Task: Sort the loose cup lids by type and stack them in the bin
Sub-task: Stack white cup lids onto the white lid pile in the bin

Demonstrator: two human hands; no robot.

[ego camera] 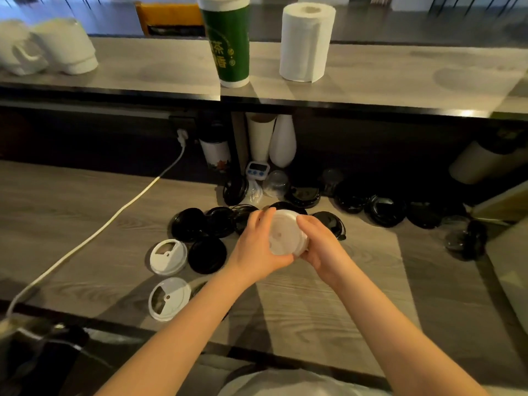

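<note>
Lying nearest: two loose white lids on the counter | left hand and right hand each curled round a white lid stack | black lids scattered beyond | risk: uneven squeeze could skew and spill the stack | bin unseen.

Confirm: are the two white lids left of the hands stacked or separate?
Separate: farther white lid and nearer white lid lie flat on the counter, a gap between them.
</note>
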